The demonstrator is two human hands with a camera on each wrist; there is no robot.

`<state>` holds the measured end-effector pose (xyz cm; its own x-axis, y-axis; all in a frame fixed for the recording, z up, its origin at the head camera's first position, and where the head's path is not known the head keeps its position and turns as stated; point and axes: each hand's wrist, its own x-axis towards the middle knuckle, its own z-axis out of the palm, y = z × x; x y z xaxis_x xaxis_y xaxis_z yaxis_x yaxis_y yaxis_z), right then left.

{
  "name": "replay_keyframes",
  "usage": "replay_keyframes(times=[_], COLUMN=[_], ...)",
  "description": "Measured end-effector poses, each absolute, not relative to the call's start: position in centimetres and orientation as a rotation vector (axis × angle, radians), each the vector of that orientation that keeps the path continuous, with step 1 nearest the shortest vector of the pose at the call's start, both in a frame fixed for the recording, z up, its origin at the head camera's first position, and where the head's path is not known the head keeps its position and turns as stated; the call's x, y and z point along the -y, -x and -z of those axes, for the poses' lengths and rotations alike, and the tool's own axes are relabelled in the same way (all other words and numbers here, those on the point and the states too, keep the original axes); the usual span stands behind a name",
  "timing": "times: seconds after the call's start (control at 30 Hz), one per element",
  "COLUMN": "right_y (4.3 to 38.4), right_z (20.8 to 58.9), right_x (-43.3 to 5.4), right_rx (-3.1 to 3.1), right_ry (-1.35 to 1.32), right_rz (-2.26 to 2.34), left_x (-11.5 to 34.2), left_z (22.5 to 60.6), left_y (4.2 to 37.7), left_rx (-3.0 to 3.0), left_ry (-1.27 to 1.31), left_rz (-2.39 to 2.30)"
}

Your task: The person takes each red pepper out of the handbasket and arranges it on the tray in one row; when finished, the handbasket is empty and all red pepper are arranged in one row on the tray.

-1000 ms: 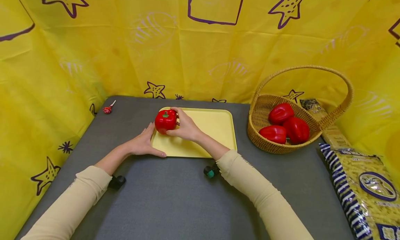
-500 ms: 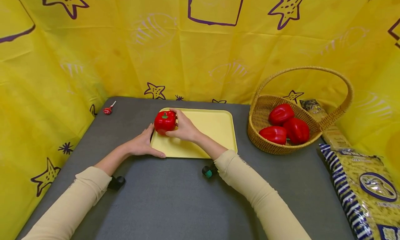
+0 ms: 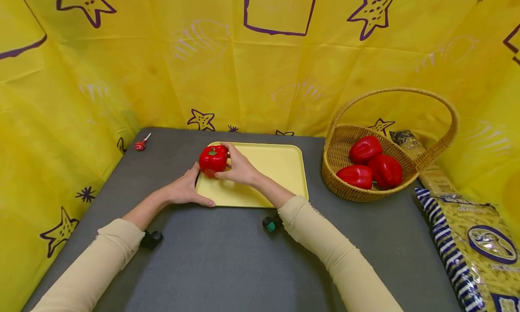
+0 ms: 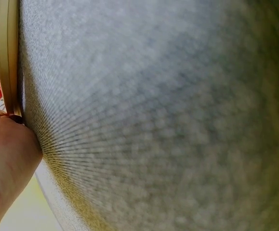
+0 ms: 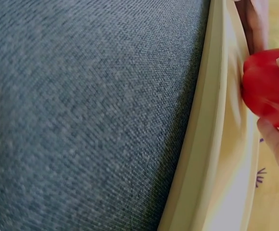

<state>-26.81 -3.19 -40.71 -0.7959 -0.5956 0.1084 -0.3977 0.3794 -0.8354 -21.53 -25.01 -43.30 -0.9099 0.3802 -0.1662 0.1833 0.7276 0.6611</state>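
Note:
In the head view my right hand (image 3: 239,167) grips a red bell pepper (image 3: 211,162), stem up, at the left end of a pale yellow tray (image 3: 264,176). Its thumb is on the near side of the pepper and its fingers are on the far side. My left hand (image 3: 186,188) touches the tray's near left corner, fingers straight along the left rim and thumb along the front rim. The right wrist view shows the pepper (image 5: 269,89) between thumb and fingers, above the tray rim (image 5: 202,144). Whether its underside rests on the tray is hidden.
A wicker basket (image 3: 351,192) with a tall handle stands right of the tray, holding three red bell peppers (image 3: 386,169). A pasta bag (image 3: 475,239) lies at the right edge, another package (image 3: 436,176) behind. A lollipop (image 3: 140,145) lies back left. A yellow cloth surrounds the table.
My right hand and the bell pepper have shifted very slightly left. My left hand stays at the tray corner. The head view has tilted up a little.

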Motion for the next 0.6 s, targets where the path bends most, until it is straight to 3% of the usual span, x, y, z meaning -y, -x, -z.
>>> replay_keyframes(times=[0.6], right_y=[26.59], right_z=[40.92], right_x=[3.25], right_rx=[-2.448], right_ry=[0.934], right_rz=[1.320], left_x=[24.83], left_z=[43.34], left_y=[21.50], left_rx=[-2.645], left_ry=[-0.511], left_rz=[-1.002])
